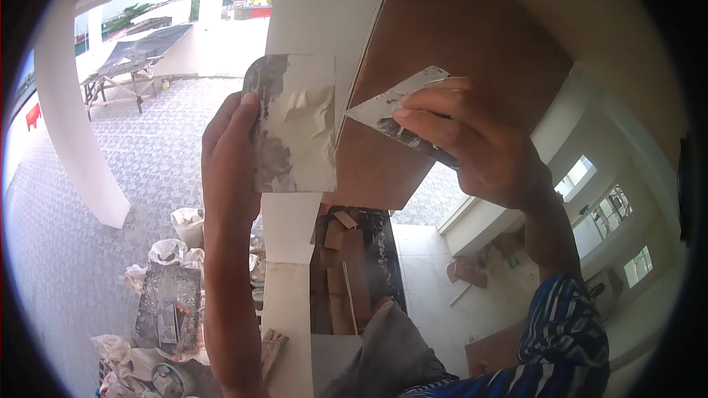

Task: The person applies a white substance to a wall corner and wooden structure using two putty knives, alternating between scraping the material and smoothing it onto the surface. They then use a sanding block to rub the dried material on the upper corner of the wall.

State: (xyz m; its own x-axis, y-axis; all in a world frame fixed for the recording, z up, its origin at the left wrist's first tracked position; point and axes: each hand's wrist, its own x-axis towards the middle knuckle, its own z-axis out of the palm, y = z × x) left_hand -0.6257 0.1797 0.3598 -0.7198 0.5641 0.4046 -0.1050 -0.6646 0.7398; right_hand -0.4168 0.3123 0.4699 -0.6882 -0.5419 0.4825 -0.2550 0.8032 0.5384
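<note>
My left hand [234, 129] grips the left edge of a flat rectangular plate [299, 125] with pale putty spread over its face. To the right, my right hand [479, 136] is closed round a smaller putty-smeared scraper blade [398, 103], fingers pressed on its face. The blade's pointed corner lies just right of the plate, near the edge where a brown panel [442, 37] meets a white wall strip [317, 7]. Whether the blade touches the panel I cannot tell.
Bags [188, 225], a bucket [173, 381] and a stained board [168, 302] lie low on the left. Wood pieces [343, 273] sit below. A makeshift table [136, 59] stands far left on the patterned floor. Windows [608, 210] show at right.
</note>
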